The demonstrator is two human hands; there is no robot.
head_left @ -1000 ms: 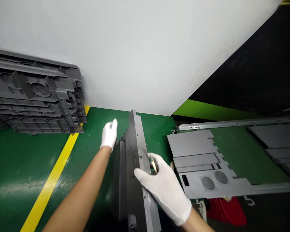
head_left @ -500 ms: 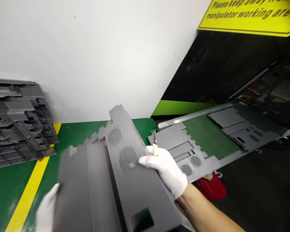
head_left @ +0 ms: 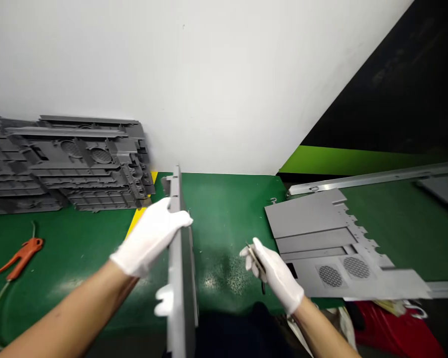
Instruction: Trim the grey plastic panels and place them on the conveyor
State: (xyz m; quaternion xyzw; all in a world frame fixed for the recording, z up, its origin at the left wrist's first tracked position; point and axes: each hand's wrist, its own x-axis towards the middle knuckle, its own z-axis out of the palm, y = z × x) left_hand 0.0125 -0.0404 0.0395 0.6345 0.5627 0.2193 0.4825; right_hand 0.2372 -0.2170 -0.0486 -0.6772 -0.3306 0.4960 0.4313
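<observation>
Looking forward and down from the head camera, both gloved hands work over a green surface (head_left: pixel 224 214) beneath a white wall (head_left: pixel 171 74). A grey moulded panel (head_left: pixel 177 258) stands on edge, its narrow side up, and the left hand (head_left: pixel 149 241) is clenched over that upper edge, so the left is plainly the nearer hand. The panel's long axis runs almost straight away from the wearer, its far end pointing to 12 o'clock and its near end running out of the frame at 6 o'clock. The right hand (head_left: pixel 274 273) sits at about 3 o'clock from the panel, well apart from it across bare green, pinching a slim dark-tipped tool (head_left: pixel 259 263), perhaps a small knife, though the blur hides its exact kind. A white shape (head_left: pixel 164 301) low against the panel is too unclear to identify. At 10 o'clock lies a stack of grey moulded panels (head_left: pixel 70 164), and at 9 o'clock an orange air blow gun (head_left: pixel 18 256) with its pale hose. At 3 o'clock, a flat grey vented panel (head_left: pixel 328 246) rests beside a metal rail (head_left: pixel 373 178)
</observation>
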